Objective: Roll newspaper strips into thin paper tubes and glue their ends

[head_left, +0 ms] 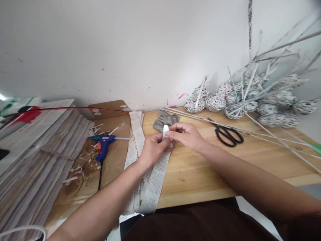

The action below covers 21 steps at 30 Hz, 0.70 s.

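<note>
Both hands meet at the upper end of a newspaper strip, which slants down toward the table's front edge. My left hand pinches the strip with thumb and fingers. From the right, my right hand holds the strip's pale tip between thumb and forefinger. Just behind the hands lies a crumpled grey cloth. More newspaper strips lie in a loose pile beside my left hand and partly beneath the held strip.
A blue glue gun rests on stained cardboard among paper scraps. Stacked newspaper fills the left. Black scissors and thin paper rods lie right. Woven paper pieces line the wall.
</note>
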Available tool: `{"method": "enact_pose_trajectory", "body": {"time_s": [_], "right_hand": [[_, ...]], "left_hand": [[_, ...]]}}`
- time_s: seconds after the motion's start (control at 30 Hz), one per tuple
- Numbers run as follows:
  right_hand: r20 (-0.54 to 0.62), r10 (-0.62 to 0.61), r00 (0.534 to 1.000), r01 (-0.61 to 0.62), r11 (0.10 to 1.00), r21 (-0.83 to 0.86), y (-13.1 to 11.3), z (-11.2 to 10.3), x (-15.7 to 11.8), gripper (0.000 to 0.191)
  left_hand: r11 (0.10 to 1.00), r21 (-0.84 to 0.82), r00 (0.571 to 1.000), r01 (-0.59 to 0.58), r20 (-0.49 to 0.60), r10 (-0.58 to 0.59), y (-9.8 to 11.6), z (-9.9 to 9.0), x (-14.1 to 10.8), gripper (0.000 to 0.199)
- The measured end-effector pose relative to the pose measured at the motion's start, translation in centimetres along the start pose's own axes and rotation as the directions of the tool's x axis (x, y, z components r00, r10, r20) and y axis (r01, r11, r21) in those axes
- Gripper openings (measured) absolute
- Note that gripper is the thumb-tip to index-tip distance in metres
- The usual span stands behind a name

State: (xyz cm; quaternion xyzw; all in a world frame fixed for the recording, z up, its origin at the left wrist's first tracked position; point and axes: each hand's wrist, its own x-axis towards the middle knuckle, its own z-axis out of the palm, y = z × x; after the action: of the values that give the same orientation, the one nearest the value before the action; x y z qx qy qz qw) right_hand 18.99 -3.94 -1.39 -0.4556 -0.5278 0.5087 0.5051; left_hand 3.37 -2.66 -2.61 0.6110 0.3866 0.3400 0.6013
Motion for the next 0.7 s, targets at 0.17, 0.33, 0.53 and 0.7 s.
{"method": "enact_pose_trajectory", "body": {"time_s": [0.17,0.33,0.53,0.7], "right_hand": [[0.011,-0.016,1.000,0.017,0.999,-0.052,0.0,-0.4,0.1,0.029],[-0.017,0.041,0.999,-0.040,0.999,0.022,0.0,-0.2,0.0,0.031],[0.054,0.057,0.997,-0.059,0.998,0.027,-0.1,-0.4,0.1,0.029],[0.157,0.088,0.984,-0.115,0.978,0.176,0.2,-2.3,0.9,0.028]], "left_hand": [[0.999,-0.038,0.999,0.014,0.038,-0.013,-0.2,0.1,0.1,0.033],[0.998,-0.057,0.996,-0.006,0.083,0.011,-0.2,0.2,0.1,0.032],[0.996,-0.093,0.990,-0.002,0.140,0.015,0.2,0.1,0.2,0.033],[0.994,0.108,0.984,0.032,0.172,-0.050,0.9,-1.2,0.6,0.045]]}}
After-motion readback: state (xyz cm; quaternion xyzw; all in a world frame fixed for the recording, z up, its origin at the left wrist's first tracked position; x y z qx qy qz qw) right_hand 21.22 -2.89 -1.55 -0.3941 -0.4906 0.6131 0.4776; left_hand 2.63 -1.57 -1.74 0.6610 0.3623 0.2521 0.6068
